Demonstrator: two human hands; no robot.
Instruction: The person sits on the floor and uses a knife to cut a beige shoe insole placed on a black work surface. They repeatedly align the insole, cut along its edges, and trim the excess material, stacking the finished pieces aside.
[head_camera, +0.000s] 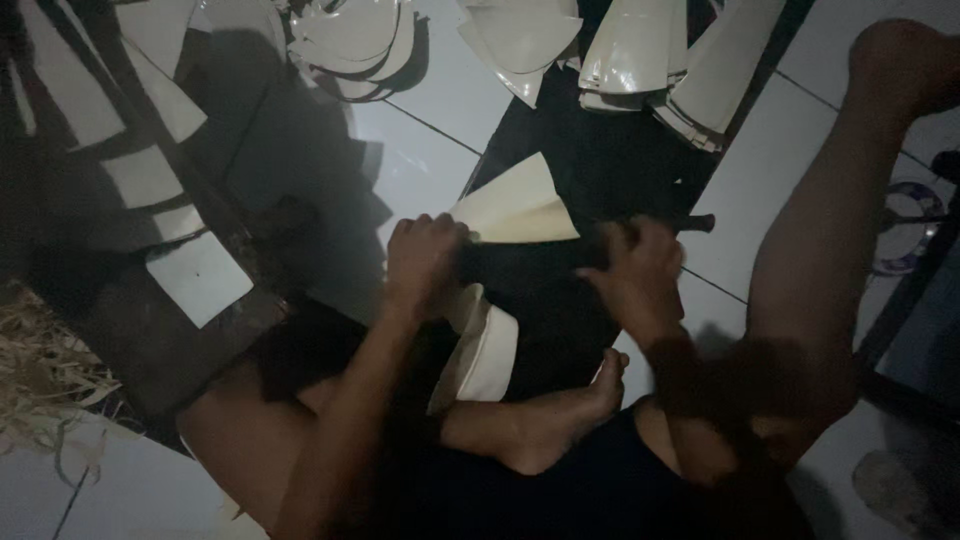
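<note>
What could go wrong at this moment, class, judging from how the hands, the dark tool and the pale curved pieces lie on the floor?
1. Both the left hand and the right hand grip the dark tool right over a pale sheet; a slip could hurt fingers.
2. The bare foot lies close under the tool beside the curved piece, so it might be struck.
3. The light is dim, so aim may suffer.

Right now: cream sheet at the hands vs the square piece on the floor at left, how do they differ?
The cream sheet is fan-shaped, tilted up and pinched by the left hand; the square piece is four-cornered, flat on the floor and untouched. The sheet looks yellower and brighter, the square greyer in shadow. Both are thin, pale cut pieces.
</note>
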